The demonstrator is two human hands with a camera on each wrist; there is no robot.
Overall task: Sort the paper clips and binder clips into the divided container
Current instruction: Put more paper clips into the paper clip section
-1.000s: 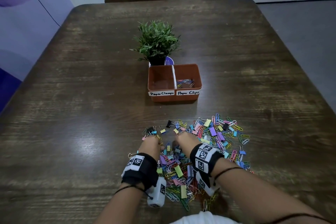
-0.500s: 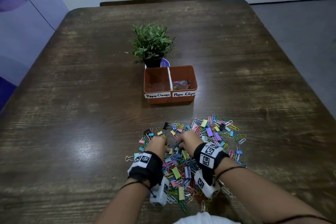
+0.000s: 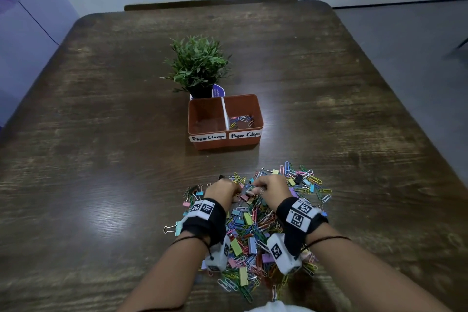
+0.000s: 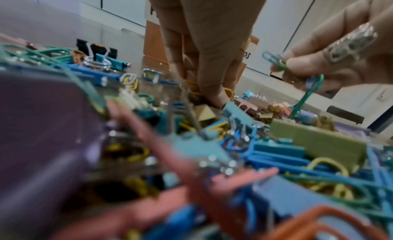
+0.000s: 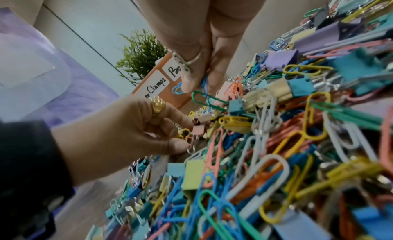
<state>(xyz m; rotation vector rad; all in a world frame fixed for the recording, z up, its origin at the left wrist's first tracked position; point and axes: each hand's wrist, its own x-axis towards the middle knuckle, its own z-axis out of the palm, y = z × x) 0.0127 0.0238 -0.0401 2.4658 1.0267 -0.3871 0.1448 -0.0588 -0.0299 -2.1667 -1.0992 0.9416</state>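
A heap of coloured paper clips and binder clips [image 3: 253, 225] lies on the table in front of me. Both hands work at its far edge. My left hand [image 3: 222, 189] reaches down into the heap, and its fingers [image 5: 170, 142] pinch yellow paper clips [image 5: 183, 134]. My right hand [image 3: 269, 185] pinches a few blue and green paper clips [image 4: 276, 60] just above the pile. Beyond the heap stands the orange divided container [image 3: 202, 143]. Its left half, labelled Paper Clamps, looks empty. The right half, labelled Paper Clips, holds several paper clips [image 3: 241, 119].
A small potted plant [image 3: 197, 63] stands right behind the container. The dark wooden table [image 3: 101, 159] stretches wide to both sides, its front edge close to my body. A chair back [image 3: 210, 2] shows at the far edge.
Both hands have stayed at the far side of the heap and drawn a little closer together. The right hand's fingers now hold paper clips lifted off the pile.
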